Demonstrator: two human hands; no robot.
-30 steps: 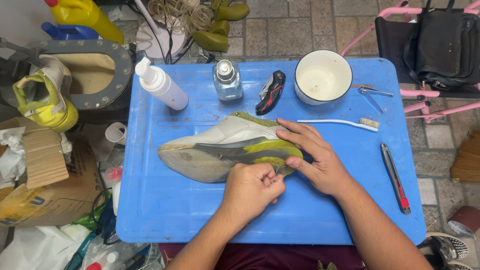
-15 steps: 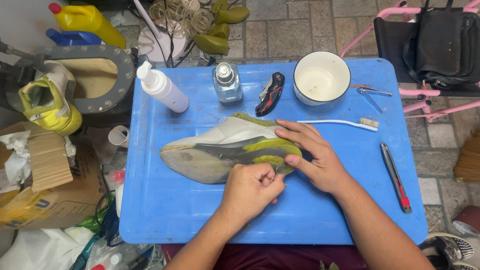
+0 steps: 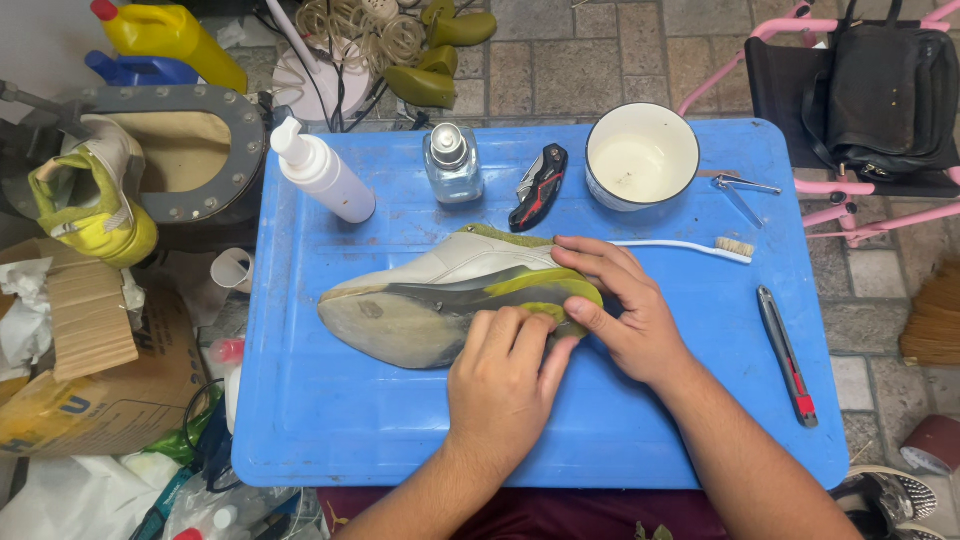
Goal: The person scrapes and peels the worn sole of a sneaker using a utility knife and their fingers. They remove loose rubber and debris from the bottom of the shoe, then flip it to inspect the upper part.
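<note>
Bowl point(image 3: 641, 160), toothbrush point(image 3: 690, 246), folding knife point(image 3: 538, 187).

White-yellow sneaker point(image 3: 440, 295), on side, sole grimy

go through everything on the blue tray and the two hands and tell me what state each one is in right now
shoe: on its side, sole toward the camera, sole dirty
left hand: fingers curled on the sole near the heel
right hand: gripping the heel end
white bottle: lying tilted, capped
glass bottle: upright, capped
folding knife: closed
bowl: upright, whitish liquid inside
toothbrush: lying flat
utility knife: lying flat
blue tray: smudged
</note>
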